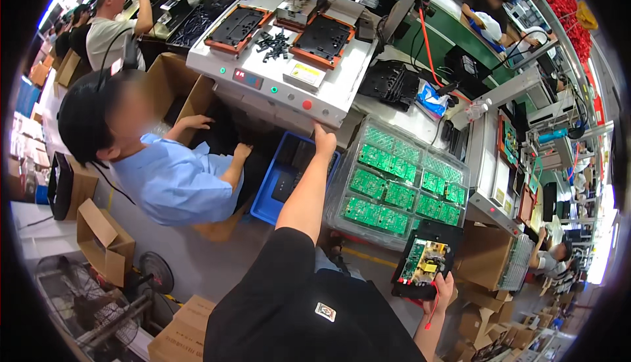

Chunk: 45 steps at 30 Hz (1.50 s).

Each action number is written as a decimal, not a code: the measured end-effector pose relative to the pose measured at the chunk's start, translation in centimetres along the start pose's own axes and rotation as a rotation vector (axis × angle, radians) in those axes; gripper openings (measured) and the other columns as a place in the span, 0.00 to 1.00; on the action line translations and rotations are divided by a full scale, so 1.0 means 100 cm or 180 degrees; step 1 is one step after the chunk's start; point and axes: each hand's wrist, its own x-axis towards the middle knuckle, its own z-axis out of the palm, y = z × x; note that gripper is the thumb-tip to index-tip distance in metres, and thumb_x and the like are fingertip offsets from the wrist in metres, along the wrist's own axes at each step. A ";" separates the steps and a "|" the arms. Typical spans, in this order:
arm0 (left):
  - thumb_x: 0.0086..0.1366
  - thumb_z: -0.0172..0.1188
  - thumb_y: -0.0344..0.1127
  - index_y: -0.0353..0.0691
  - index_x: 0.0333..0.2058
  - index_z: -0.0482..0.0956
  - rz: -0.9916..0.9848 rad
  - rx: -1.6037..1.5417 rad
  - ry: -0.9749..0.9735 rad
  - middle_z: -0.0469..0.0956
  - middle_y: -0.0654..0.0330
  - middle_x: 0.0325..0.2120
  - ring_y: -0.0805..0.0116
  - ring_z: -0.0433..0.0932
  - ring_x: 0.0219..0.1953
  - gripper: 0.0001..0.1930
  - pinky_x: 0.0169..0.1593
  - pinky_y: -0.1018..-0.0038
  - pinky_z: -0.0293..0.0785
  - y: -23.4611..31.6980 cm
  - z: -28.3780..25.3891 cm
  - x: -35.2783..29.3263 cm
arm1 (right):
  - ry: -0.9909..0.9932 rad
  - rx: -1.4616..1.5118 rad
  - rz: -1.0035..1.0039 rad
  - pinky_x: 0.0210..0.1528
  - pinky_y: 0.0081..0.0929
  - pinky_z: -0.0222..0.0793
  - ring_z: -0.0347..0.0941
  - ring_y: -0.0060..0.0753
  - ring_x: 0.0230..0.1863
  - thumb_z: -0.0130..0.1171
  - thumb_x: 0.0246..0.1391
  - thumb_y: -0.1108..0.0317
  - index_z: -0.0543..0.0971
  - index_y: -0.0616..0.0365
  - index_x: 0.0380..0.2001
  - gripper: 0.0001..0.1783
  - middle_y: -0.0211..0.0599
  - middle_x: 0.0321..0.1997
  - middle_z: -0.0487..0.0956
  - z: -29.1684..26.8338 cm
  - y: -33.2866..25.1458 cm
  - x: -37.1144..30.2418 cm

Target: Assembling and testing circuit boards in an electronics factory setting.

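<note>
In my right hand [444, 291] is a black plastic housing [402, 288], its fingers closed on the near right edge. A green and yellow circuit board [426, 262] with a yellow transformer sits in the housing. A red cable [431, 313] with a red connector hangs by my fingers. My left arm stretches forward, and my left hand [324, 140] is curled at the lower front edge of a white machine [227, 92], touching it near the right corner; some fingers are hidden. Between the hands, stacked clear plastic trays [335, 214] carry several green circuit boards [376, 209].
A seated person in light blue [167, 188] is at my left, beside a blue bin [259, 209] on the floor. On the machine lie two orange-edged fixtures [322, 40] and loose black parts [275, 45]. Cardboard boxes [483, 253] stand at right; a floor fan [85, 303] stands lower left.
</note>
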 end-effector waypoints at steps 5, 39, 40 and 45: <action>0.47 0.45 0.18 0.34 0.69 0.43 0.0377 0.0138 -0.0032 0.59 0.40 0.63 0.49 0.58 0.66 0.46 0.67 0.70 0.53 -0.030 -0.043 0.007 | 0.0134 0.0089 -0.0018 0.50 0.30 0.73 0.77 0.33 0.46 0.53 0.59 0.71 0.69 0.66 0.54 0.20 0.40 0.49 0.78 0.001 0.010 -0.001; 0.48 0.49 0.22 0.34 0.60 0.62 -0.0010 0.0188 -0.0175 0.74 0.45 0.51 0.54 0.79 0.41 0.35 0.47 0.68 0.72 -0.049 -0.034 0.023 | -0.0028 0.0252 -0.0316 0.49 0.34 0.76 0.78 0.36 0.45 0.52 0.60 0.72 0.68 0.67 0.54 0.19 0.44 0.49 0.78 0.026 0.017 0.023; 0.48 0.49 0.22 0.34 0.60 0.62 -0.0017 0.0187 -0.0193 0.74 0.45 0.51 0.54 0.79 0.41 0.35 0.47 0.68 0.72 -0.054 -0.034 0.025 | -0.0009 0.0251 -0.0321 0.49 0.34 0.76 0.78 0.36 0.45 0.52 0.60 0.72 0.68 0.67 0.54 0.19 0.44 0.49 0.78 0.026 0.017 0.025; 0.60 0.53 0.31 0.35 0.51 0.74 -0.1099 0.0829 -0.1360 0.77 0.61 0.36 0.68 0.74 0.35 0.19 0.27 0.73 0.71 -0.028 -0.038 0.004 | 0.0035 0.0269 -0.0435 0.49 0.34 0.75 0.78 0.35 0.45 0.52 0.60 0.72 0.68 0.67 0.54 0.20 0.44 0.49 0.78 0.027 0.019 0.023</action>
